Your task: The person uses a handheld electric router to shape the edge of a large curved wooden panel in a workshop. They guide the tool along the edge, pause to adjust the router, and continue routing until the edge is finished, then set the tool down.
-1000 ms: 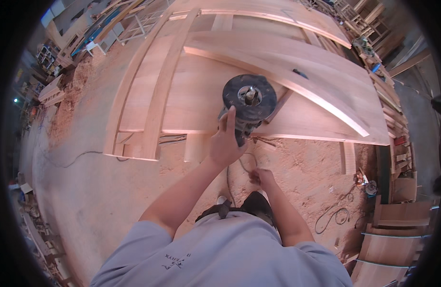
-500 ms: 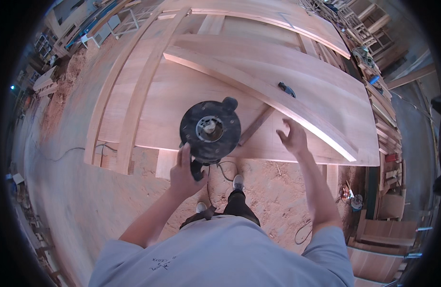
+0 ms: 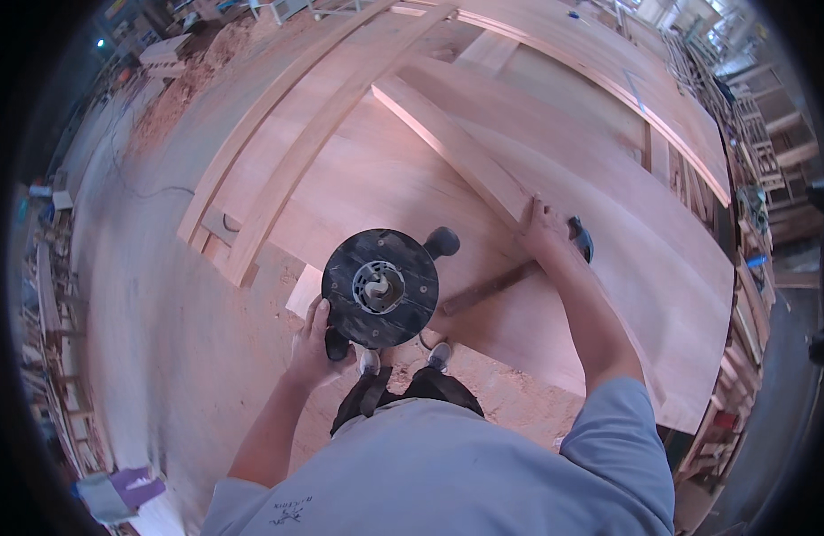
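Observation:
My left hand (image 3: pixel 312 348) is closed round a side handle of a wood router (image 3: pixel 340 277). The router is turned so its round black base plate and central opening face up; its other knob handle points right. My right hand (image 3: pixel 544 228) has its fingers curled over the edge of a long wooden beam (image 3: pixel 461 147), which lies slantwise on a large wooden panel (image 3: pixel 412 192). My right forearm hides the beam's nearer part. A narrow dark wood strip (image 3: pixel 488 288) lies on the panel between the router and my right hand.
Two long battens (image 3: pixel 300 165) cross the panel's left side. A dark curved object (image 3: pixel 581 239) lies just right of my right hand. Farther back is another panel (image 3: pixel 599 67). Stacked timber (image 3: pixel 751 295) lines the right side. A cable (image 3: pixel 153 192) trails over the dusty floor at left.
My right hand has gone from hovering open to gripping the beam. The router has moved slightly left and nearer me. The whole view has turned, so the panel appears tilted.

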`<state>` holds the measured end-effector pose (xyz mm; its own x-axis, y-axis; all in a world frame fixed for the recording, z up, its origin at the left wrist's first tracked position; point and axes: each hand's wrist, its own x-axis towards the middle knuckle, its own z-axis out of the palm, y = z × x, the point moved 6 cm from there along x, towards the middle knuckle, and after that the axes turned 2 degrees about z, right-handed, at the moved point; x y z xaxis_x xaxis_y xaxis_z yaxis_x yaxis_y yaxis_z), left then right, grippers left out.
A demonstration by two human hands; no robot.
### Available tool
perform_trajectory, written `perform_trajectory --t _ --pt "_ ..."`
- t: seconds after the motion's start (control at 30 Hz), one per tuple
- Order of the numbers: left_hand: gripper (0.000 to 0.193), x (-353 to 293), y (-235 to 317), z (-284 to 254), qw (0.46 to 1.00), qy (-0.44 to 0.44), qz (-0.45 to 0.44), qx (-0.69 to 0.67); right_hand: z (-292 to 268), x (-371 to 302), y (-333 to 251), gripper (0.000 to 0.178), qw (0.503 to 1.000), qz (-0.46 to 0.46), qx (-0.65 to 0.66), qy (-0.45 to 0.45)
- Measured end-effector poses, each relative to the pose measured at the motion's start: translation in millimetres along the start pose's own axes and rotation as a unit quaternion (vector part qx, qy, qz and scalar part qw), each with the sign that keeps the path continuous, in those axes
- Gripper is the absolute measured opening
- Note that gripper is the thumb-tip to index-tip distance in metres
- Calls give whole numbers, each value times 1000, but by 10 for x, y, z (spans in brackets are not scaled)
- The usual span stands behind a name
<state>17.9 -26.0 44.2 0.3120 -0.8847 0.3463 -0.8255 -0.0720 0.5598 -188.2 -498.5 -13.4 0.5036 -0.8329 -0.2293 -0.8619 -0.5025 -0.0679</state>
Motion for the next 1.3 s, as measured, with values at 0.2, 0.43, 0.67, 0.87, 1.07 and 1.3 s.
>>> perform_trajectory --t 0.2,0.43,0.67,0.87,1.07,1.3 --pt "111 -15 86 -116 999 10 -32 -8 -250 -200 -380 99 998 -20 -40 -49" --pt "97 128 226 -175 998 10 -48 -48 -300 -157 -176 106 994 -34 54 -87" --pt "101 133 215 -196 996 16 -42 -74 -375 -387 -28 100 979 -121 159 -45" --pt "103 87 173 -191 995 23 -38 -88 -1145 -1102 -445 86 957 -60 275 -62" --pt "107 71 107 -126 986 70 -69 -134 -1777 -1595 -760 80 949 -112 293 -19" --pt "98 -5 115 -18 972 114 -94 -181 -2031 -1940 -1077 81 951 -200 230 61"
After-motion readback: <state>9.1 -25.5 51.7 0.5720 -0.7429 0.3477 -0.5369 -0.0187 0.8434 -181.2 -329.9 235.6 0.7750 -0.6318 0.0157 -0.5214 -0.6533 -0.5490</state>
